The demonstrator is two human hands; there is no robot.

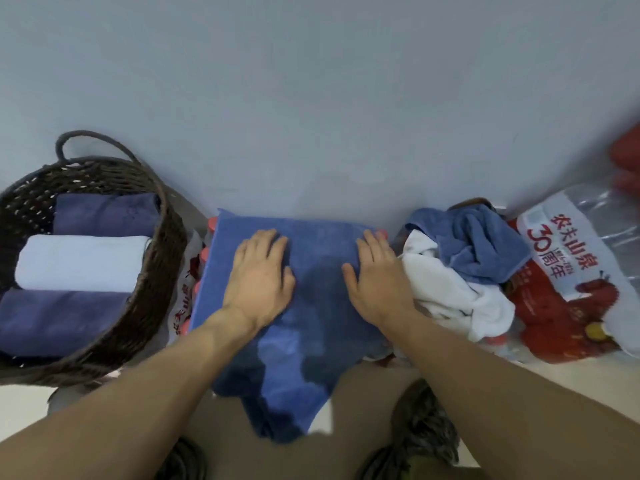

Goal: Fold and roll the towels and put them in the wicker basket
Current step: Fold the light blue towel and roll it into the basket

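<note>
We press a blue towel (304,306) flat with both hands; it lies spread over a pack of red-capped bottles (204,258) against the pale wall (311,81), and its near end hangs off the front edge toward our knees. Our left hand (259,271) lies palm down on the towel's left half, fingers straight and close together, pointing at the wall, the thumb out toward the middle. Our right hand (377,271) mirrors it on the right half, palm down, fingers straight, thumb turned inward. Neither grip closes on anything: both hands are flat and open, resting on the cloth. The two thumbs stay well apart, with a bare strip of towel between them. Both forearms reach in from the lower corners and are bare.

Just beside our right hand, touching its outer edge, lies a heap of unfolded towels: a crumpled white towel (457,292) with a lighter blue towel (481,244) bunched on top. Beyond that heap sits a plastic-wrapped pack with red print (568,265).

To the left of our left hand, past the bottle caps, stands the wicker basket (162,258), dark brown with a loop handle at the back. Inside it three rolled towels lie side by side: a purple roll (104,216) farthest, a white roll (79,263) in the middle, and another purple roll (59,320) nearest us.

Below the hanging towel end we see our shoes (426,427) on the floor.
</note>
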